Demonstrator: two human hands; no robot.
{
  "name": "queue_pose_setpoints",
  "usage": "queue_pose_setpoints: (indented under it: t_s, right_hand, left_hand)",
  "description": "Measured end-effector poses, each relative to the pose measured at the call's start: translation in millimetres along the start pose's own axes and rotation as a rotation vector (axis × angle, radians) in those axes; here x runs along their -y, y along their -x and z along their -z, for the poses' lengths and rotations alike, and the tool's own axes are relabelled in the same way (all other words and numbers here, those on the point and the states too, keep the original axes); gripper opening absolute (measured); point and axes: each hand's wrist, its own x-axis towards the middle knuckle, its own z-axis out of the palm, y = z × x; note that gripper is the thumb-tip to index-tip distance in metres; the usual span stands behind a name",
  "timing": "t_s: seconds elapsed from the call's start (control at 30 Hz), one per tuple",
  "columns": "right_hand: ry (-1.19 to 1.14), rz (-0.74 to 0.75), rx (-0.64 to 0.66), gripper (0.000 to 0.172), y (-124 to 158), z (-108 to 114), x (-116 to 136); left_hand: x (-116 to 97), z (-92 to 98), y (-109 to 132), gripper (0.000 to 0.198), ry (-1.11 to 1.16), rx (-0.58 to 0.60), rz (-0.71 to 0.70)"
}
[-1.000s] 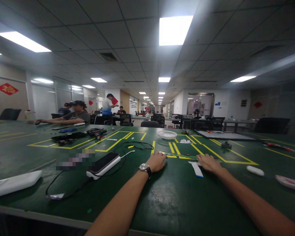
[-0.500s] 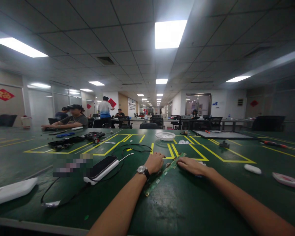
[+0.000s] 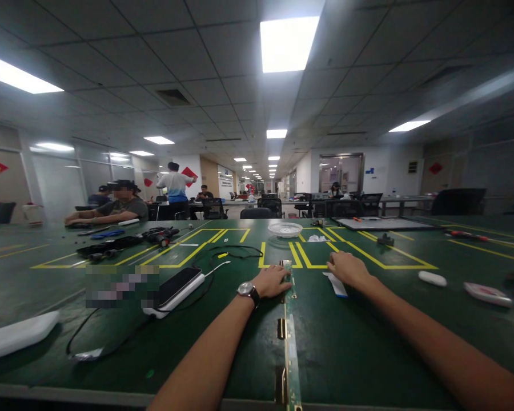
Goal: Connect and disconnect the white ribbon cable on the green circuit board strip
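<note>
A long narrow green circuit board strip (image 3: 288, 342) lies on the green table (image 3: 360, 342), running from near my left hand toward the front edge. My left hand (image 3: 273, 282), with a wristwatch, rests on the strip's far end with the fingers curled over it. My right hand (image 3: 348, 268) lies flat on the table to the right, fingers stretched forward, nothing in it. A white flat ribbon piece with a blue tip (image 3: 336, 285) lies just left of my right hand.
A phone on a white power bank (image 3: 175, 289) with a black cable (image 3: 223, 254) lies left. A white basket (image 3: 285, 229), small white objects (image 3: 432, 278), tools (image 3: 124, 240) and yellow tape lines (image 3: 308, 260) are farther off. Other people sit at the far left (image 3: 120, 208).
The strip swung from lying crosswise at the far side to pointing toward me. My right hand left it and moved back to the right. The view tilted slightly.
</note>
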Motion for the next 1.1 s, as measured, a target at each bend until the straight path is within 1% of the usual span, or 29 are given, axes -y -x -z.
queue_pose_setpoints:
  t_s: [0.07,0.1,0.2,0.27,0.4,0.47,0.53,0.63,0.87,1.0,1.1]
  right_hand:
    - [0.029,-0.077,0.043,0.037,0,-3,-16]
    - [0.035,-0.087,0.061,0.036,0,-5,-21]
    - [0.014,-0.001,0.082,0.033,3,-12,-22]
    - [-0.027,0.110,0.068,0.030,4,-16,-13]
    - [-0.195,0.353,0.018,0.019,6,-24,18]
    - [-0.267,0.430,0.000,0.016,8,-28,32]
    - [-0.309,0.468,-0.020,0.014,11,-29,43]
    - [-0.336,0.465,-0.040,0.013,14,-31,52]
    - [-0.347,0.437,-0.059,0.015,17,-31,64]
    - [-0.341,0.426,-0.056,0.015,18,-29,67]
    - [-0.360,0.468,-0.060,0.015,17,-31,65]
  left_hand:
    - [-1,1.9,1,0.045,-0.006,0.008,0.010]
    - [-2,2.6,1,0.044,-0.010,0.011,0.015]
    - [-2,3.0,2,0.043,-0.017,0.011,0.021]
    - [-2,2.0,1,0.043,-0.022,0.009,0.021]
    - [-2,-0.5,1,0.042,-0.042,-0.001,0.025]
    - [-2,-1.1,1,0.042,-0.050,-0.003,0.027]
    - [-3,-1.3,2,0.041,-0.055,-0.004,0.025]
    - [-3,-1.6,2,0.040,-0.059,-0.006,0.020]
    - [-3,-4.2,1,0.040,-0.059,-0.017,0.024]
    - [-2,-4.8,1,0.040,-0.060,-0.016,0.027]
    - [-2,-5.3,0,0.040,-0.050,-0.015,0.015]
